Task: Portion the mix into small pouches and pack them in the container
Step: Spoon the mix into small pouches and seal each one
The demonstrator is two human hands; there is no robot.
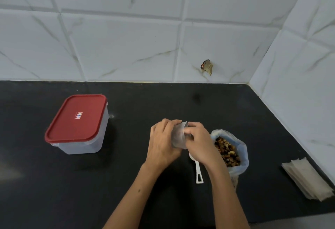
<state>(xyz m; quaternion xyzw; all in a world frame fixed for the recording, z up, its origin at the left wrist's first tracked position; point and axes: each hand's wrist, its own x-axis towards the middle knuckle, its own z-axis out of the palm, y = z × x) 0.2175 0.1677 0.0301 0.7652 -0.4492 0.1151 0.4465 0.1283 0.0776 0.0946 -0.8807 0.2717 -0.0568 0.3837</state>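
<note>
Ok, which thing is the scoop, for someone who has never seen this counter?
Start at the black countertop and find the open plastic bag of nut mix on its right side. The scoop lies flat just left of that bag, under the right hand. It is the only white thing with a long slotted handle.

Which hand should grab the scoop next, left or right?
Probably right: the right hand is directly above the white scoop and beside the bag of mix; the left hand can hold the pouch.

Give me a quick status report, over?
Both hands grip empty pouch. Mix bag open, container lidded. Nothing in the way.
</note>
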